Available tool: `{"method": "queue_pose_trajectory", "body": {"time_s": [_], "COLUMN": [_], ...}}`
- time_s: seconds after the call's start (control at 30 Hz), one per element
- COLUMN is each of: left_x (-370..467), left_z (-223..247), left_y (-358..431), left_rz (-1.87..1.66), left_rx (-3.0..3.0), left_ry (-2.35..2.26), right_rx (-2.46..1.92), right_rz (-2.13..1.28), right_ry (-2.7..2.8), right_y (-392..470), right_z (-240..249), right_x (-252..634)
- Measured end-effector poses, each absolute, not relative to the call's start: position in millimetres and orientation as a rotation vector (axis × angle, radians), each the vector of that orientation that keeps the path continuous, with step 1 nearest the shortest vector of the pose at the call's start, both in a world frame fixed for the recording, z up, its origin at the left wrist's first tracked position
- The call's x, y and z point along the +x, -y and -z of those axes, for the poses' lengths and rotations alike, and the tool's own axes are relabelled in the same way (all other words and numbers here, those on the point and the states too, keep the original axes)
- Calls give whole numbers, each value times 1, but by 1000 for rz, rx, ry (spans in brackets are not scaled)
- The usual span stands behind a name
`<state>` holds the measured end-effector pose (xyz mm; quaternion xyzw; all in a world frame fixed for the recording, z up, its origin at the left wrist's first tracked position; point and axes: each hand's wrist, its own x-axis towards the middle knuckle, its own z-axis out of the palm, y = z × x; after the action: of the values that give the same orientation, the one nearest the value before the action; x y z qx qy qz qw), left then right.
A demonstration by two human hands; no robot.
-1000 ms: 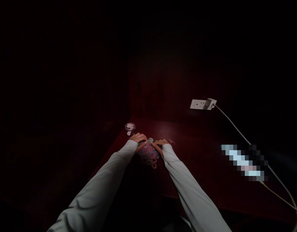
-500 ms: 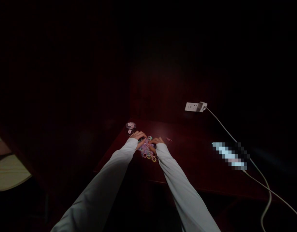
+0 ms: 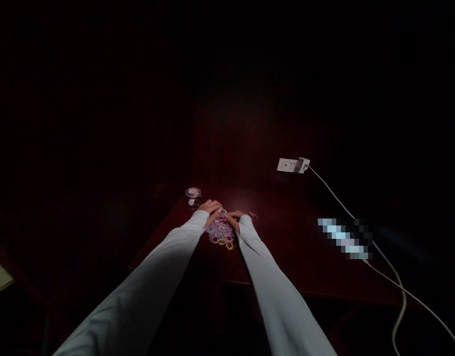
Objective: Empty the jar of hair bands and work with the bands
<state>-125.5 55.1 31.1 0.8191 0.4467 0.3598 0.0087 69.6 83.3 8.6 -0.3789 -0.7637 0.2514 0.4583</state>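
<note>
A heap of small pastel hair ties (image 3: 220,228), mostly pink and purple, lies on the dark red table; larger yellow and pink rings show at its near edge. My left hand (image 3: 211,206) rests along the far left side of the heap, fingers stretched out and thumb pointing inward. From the right, my right hand (image 3: 235,216) reaches in with its fingers extended towards the left hand. The fingertips almost meet at the heap's far edge, around a bit of green. Both hands touch the heap; neither visibly grips a single piece.
A clear round container (image 3: 193,193) with pink and white pieces stands beyond my left hand. One small pink item (image 3: 253,215) lies right of my right hand. A pixelated device (image 3: 344,239) with a white cable (image 3: 385,279) lies farther right, below a wall socket (image 3: 292,165).
My hands have moved from within the heap to its far edge, their fingertips closer together. More of the heap shows between my wrists. The whole view has shifted slightly.
</note>
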Motion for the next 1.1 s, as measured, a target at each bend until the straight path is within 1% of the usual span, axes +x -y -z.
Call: {"method": "queue_pose_trajectory", "body": {"time_s": [0.2,0.33,0.47,0.53,0.67,0.8,0.93,1.1], "left_x": [-120,-125,-131,-134,-138,-140,-136,-130], "left_z": [-28,-26,-21,-19,-19,-21,-22,-26], "left_y": [-67,-75,-89,-95,-104,-104,-98,-89], "left_rz": [-1049,-1127,-1247,-1299,-1224,-1306,-1388,-1364], "left_rx": [2662,2676,2662,2650,2684,2644,2628,2628], "left_ry": [-1402,-1321,-1245,-1235,-1132,-1139,-1125,-1117], "right_rx": [-930,-929,-941,-917,-855,-901,-996,-1039], "right_rz": [-688,-773,-942,-958,-702,-501,-423,-438], "right_ry": [1839,1861,1894,1919,2057,2143,2107,1979], "right_y": [-98,-103,-106,-106,-99,-87,-81,-83], "right_z": [-3,-1,-3,-5,-16,-28,-35,-34], "right_x": [71,70,71,72,73,74,76,75]}}
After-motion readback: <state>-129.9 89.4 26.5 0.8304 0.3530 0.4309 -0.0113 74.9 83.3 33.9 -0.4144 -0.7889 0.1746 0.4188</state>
